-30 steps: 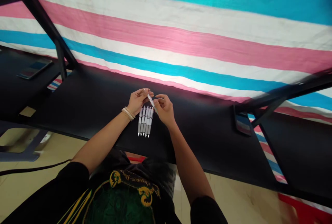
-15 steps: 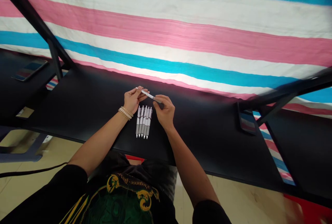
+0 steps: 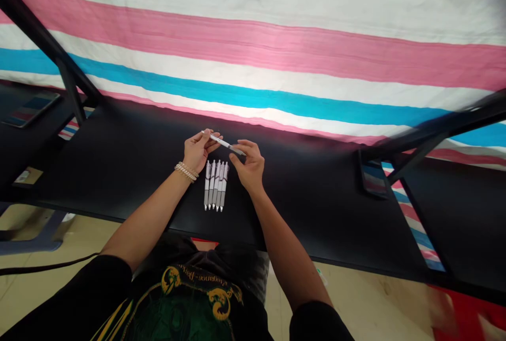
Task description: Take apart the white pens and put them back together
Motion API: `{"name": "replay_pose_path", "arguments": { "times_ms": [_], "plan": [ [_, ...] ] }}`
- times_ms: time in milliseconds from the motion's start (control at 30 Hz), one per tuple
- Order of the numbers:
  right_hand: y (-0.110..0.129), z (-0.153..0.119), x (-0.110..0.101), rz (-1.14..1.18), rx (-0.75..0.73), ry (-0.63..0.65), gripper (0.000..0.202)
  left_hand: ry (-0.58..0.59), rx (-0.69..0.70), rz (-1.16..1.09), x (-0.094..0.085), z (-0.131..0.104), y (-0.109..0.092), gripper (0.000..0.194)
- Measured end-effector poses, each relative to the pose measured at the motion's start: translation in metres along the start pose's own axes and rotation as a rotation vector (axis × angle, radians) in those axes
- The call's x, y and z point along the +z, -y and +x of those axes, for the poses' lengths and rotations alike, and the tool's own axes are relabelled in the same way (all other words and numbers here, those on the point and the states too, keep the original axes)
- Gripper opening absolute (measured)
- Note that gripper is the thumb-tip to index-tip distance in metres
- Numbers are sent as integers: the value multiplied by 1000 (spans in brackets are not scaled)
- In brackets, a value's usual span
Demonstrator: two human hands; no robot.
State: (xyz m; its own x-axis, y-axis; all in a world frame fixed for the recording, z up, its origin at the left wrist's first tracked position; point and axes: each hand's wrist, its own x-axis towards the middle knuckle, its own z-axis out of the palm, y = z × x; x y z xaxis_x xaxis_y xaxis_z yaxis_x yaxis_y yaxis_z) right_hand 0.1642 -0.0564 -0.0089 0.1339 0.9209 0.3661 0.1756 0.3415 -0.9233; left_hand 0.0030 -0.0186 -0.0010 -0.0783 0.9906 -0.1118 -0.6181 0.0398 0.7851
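Note:
Between my two hands a white pen (image 3: 221,142) with a grey grip is held at a slant above the black table. My left hand (image 3: 196,150), with beaded bracelets at the wrist, pinches its upper left end between thumb and fingers. At the pen's lower right end, the grey grip part, my right hand (image 3: 250,164) closes thumb and fingertips on it. Just below the hands, several white and grey pens (image 3: 215,185) lie side by side in a row on the table, metal tips toward my body.
The black table (image 3: 308,198) stretches to both sides. A striped cloth sheet (image 3: 253,51) hangs behind it. Dark slanted metal supports (image 3: 71,88) stand left and right. One phone (image 3: 31,109) lies far left, and a dark phone-like slab (image 3: 372,175) is by the right support.
The view has shifted slightly. Both hands still hold the pen, and my right fingers have spread a little around its grip end. The row of pens lies as before.

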Motion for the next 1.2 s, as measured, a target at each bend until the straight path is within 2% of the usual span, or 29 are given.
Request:
{"name": "replay_pose_path", "arguments": {
  "times_ms": [100,200,333,467,567,733,833,1033,1200],
  "plan": [
    [-1,0,0,35,86,2,24,-8,0,5,0,0,0,30],
    [0,0,1,8,52,18,20,-11,-1,6,-1,1,0,30],
    [1,0,0,18,106,45,29,-8,-1,7,-1,1,1,30],
    [3,0,-3,-125,-22,58,17,-18,-2,21,-2,3,1,29],
    [5,-1,-4,-180,-55,88,37,-23,4,33,-2,3,1,31],
    [8,-5,-3,-525,-209,142,34,8,21,48,-1,2,1,33],
    [6,-5,-4,-613,-215,82,36,-4,26,22,-2,3,1,30],
    [10,0,-10,-559,-158,-92,34,-77,28,-70,-11,9,-4,24],
    [13,-2,-7,-551,-218,-57,33,-58,2,-70,-12,9,-4,23]
  ]
}}
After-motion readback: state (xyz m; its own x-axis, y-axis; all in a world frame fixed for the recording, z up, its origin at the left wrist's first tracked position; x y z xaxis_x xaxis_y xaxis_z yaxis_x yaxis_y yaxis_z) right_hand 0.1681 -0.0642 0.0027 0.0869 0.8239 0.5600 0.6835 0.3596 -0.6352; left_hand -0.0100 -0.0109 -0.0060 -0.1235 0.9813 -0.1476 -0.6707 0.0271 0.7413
